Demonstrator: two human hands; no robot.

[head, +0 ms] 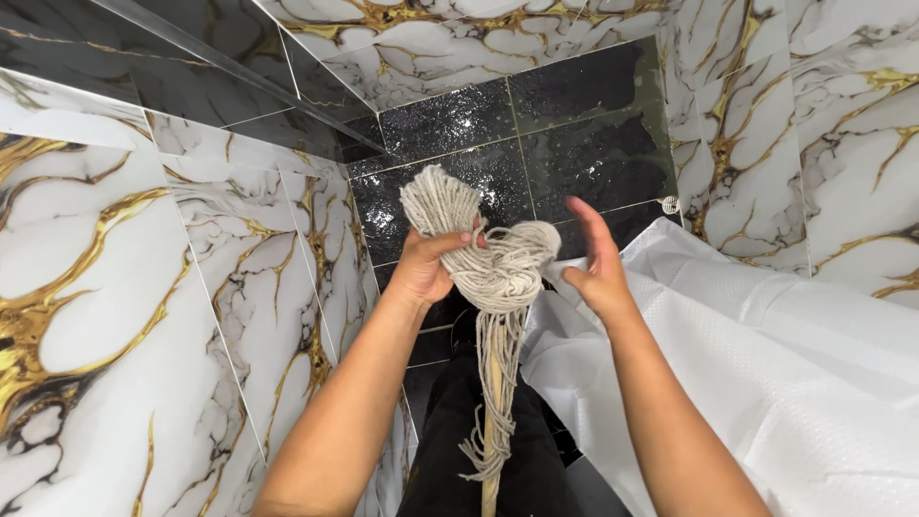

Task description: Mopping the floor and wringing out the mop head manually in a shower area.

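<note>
A grey-white string mop head [488, 258] is held up in front of me over a wet black tiled floor [574, 144]. My left hand [426, 263] is closed around a bunch of its strands, which stick up above my fist. My right hand [593, 263] is just right of the bundle, fingers spread and palm toward it, touching or nearly touching the strands. Loose strands hang down along the wooden mop handle [491, 450], which runs down between my arms.
White marble-look wall tiles with gold veins [144, 316] close in on the left and on the right [842, 144]. A white shower curtain [766, 364] hangs at the lower right. A small round drain fitting [670, 204] sits at the floor's right edge.
</note>
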